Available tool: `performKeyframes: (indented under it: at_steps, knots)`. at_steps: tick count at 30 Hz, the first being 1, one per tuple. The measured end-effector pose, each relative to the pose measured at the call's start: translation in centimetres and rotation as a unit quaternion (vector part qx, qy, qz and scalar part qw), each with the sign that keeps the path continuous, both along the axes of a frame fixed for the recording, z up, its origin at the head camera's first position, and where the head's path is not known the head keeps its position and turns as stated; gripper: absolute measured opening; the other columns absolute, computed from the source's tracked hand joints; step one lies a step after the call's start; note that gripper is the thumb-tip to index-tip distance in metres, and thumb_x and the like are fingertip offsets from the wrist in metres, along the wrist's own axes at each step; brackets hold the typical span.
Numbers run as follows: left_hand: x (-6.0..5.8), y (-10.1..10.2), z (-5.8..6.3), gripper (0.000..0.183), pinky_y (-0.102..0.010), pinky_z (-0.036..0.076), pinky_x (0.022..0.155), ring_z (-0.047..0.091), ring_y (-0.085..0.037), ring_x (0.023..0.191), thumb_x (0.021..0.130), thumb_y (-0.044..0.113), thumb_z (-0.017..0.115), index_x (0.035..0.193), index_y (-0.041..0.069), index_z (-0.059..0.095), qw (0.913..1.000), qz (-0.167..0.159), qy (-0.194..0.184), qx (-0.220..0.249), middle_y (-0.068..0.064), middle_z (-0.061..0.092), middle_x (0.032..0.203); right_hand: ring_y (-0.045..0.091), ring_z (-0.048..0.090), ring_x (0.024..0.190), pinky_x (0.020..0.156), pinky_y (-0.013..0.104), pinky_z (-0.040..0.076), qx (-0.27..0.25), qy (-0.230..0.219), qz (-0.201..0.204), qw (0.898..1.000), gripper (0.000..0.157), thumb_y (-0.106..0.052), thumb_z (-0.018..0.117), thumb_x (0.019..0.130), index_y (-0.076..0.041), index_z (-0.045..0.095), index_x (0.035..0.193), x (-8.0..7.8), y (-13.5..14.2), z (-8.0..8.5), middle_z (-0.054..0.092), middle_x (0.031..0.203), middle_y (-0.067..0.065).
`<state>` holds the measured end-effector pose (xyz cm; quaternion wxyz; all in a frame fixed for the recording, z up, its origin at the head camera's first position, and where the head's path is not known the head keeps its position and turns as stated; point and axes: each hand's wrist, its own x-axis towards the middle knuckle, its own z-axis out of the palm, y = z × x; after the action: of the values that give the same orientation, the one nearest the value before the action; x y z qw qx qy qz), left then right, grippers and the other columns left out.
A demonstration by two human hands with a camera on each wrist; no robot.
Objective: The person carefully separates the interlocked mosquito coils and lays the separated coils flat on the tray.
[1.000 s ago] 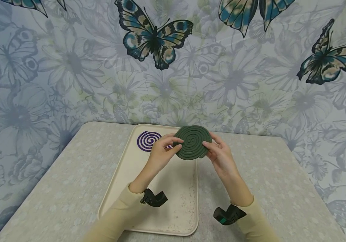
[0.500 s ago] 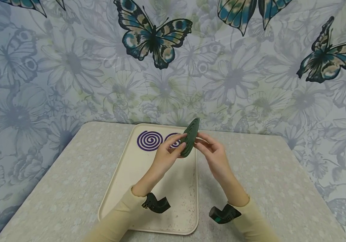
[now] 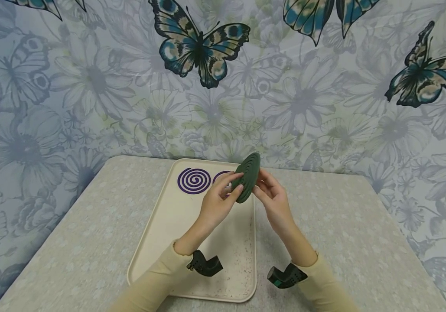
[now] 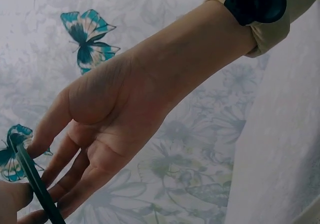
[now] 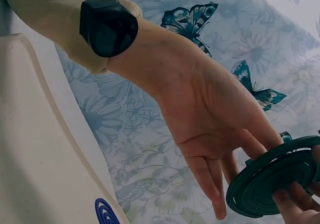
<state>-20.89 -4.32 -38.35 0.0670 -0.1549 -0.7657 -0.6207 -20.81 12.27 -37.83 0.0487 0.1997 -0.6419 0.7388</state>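
Note:
A round green mosquito coil, its strands wound tightly together, is held up above the tray's far right corner. It stands tilted, nearly edge-on in the head view. My left hand pinches its left side between thumb and fingers. From the right, my right hand grips the opposite edge, some fingers hidden behind the coil. The left wrist view shows the green coil as a thin strip between fingers of both hands. Its ridged face, the green coil, turns toward the right wrist view.
A cream tray lies on the pale patterned table, its right part speckled with dark crumbs. Near its far edge lies a purple spiral coil; a second purple spiral is mostly behind my left hand. A butterfly-print cloth hangs behind.
The green coil has turned from facing the head camera to almost edge-on, then slightly back. My right hand has shifted a little left with it; the left hand has moved slightly right.

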Motion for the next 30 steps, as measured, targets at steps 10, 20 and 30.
performKeyframes:
  at_steps: [10,20,30]
  knots:
    - [0.1,0.8,-0.5,0.036,-0.042,0.048,0.094,0.056,-0.021,0.110,0.088,0.019,0.069,0.123,0.014,0.063,0.9966,0.043,0.068,0.014,-0.007,0.057,0.121,0.005,0.060,0.105,0.092,0.019,0.051,-0.046,-0.024,0.020,0.998,0.050,-0.004,0.049,0.097,0.003,0.033,0.144,-0.1,-0.1,-0.2,0.061,0.113,-0.006]
    - [0.4,0.7,-0.3,0.036,-0.038,0.050,0.093,0.057,-0.023,0.103,0.088,0.014,0.068,0.123,0.008,0.063,0.9947,0.029,0.084,0.052,-0.012,0.059,0.113,0.003,0.060,0.107,0.089,0.020,0.052,-0.059,-0.029,0.043,0.997,0.049,-0.006,0.049,0.098,0.006,0.033,0.142,0.2,-0.2,0.2,0.061,0.118,-0.008]
    - [0.6,0.5,-0.1,0.037,-0.035,0.051,0.092,0.057,-0.023,0.108,0.082,0.011,0.074,0.118,0.007,0.067,0.9881,0.044,0.135,0.059,-0.011,0.059,0.117,0.004,0.060,0.106,0.085,0.018,0.053,-0.123,-0.055,0.081,0.988,0.030,-0.015,0.048,0.100,-0.017,0.047,0.130,0.9,-0.1,1.1,0.058,0.119,-0.007]
